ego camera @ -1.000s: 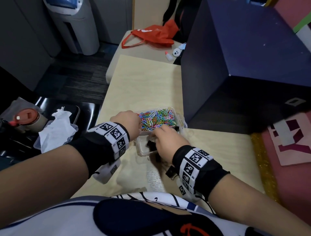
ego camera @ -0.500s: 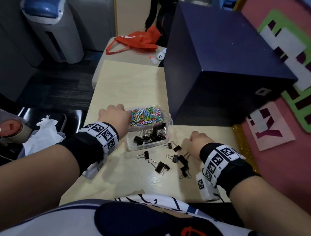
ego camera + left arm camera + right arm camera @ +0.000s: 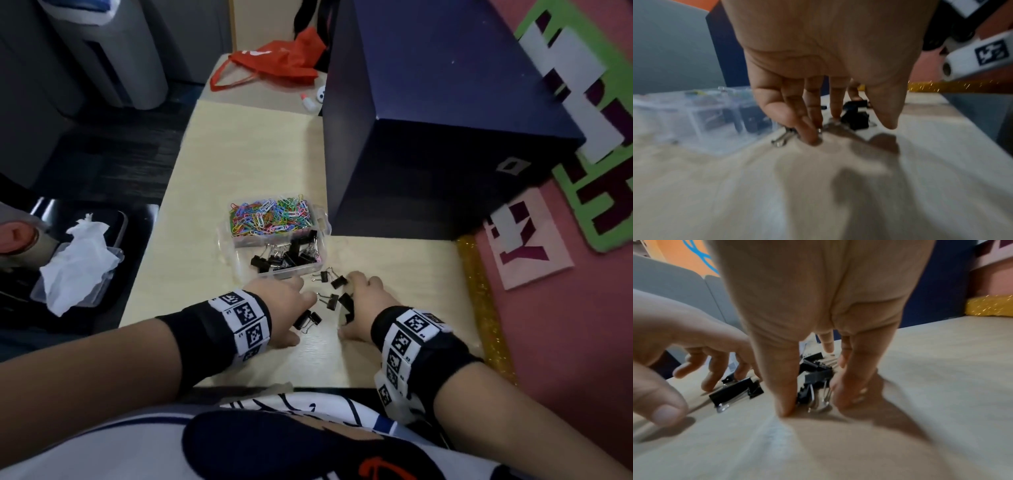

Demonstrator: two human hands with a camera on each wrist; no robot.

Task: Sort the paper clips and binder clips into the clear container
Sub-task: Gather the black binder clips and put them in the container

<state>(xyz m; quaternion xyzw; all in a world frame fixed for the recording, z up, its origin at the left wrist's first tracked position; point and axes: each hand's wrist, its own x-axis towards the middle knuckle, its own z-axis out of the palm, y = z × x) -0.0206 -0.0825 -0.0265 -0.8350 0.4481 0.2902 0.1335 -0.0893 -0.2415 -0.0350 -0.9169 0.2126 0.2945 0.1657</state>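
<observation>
The clear container (image 3: pixel 226 247) sits mid-table, with coloured paper clips (image 3: pixel 270 217) in its far compartment and black binder clips (image 3: pixel 287 257) in the near one. Several loose binder clips (image 3: pixel 330 301) lie in front of it, between my hands. My left hand (image 3: pixel 284 305) has straight fingers (image 3: pixel 809 136) pointing down, touching a clip's wire handle (image 3: pixel 780 140), thumb spread apart. My right hand (image 3: pixel 356 298) pinches a clump of binder clips (image 3: pixel 818 378) between thumb and fingers (image 3: pixel 844 391) on the table. Another clip (image 3: pixel 735 390) lies between the hands.
A big dark blue box (image 3: pixel 428 137) stands right behind the container. A yellow glitter strip (image 3: pixel 483 308) edges the table on the right. A red bag (image 3: pixel 274 65) and small bottle (image 3: pixel 308 101) lie at the far end. A tray with tissue (image 3: pixel 75 263) sits left, off the table.
My left hand left the container's side and came down to the loose clips. My right hand moved left from the table's right part onto the clip cluster.
</observation>
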